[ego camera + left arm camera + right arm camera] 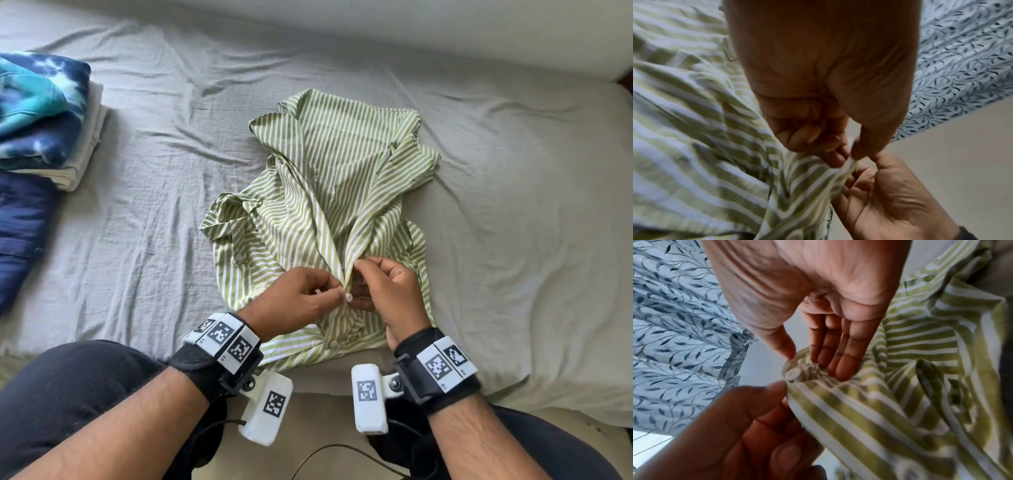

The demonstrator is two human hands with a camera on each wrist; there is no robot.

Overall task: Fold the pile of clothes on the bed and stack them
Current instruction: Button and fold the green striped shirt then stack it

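Note:
A green-and-white striped shirt (335, 164) lies crumpled on the grey bed sheet (154, 205), front up and open down the middle. Both hands meet at its lower front opening. My left hand (334, 293) pinches the left front edge between thumb and forefinger, next to a white button (349, 297). My right hand (363, 277) pinches the facing edge, thumb on top and fingers beneath the cloth. In the right wrist view the button (793, 374) sits at the fabric edge between my right hand (807, 363) and the left thumb. In the left wrist view my left hand (849, 155) holds the striped edge.
A folded stack stands at the left of the bed: a blue tie-dye garment (37, 109) on white folded pieces (85, 154). A navy garment (20, 233) lies in front of it. My knees in dark trousers are at the near bed edge. A leaf-patterned curtain (674, 337) hangs behind.

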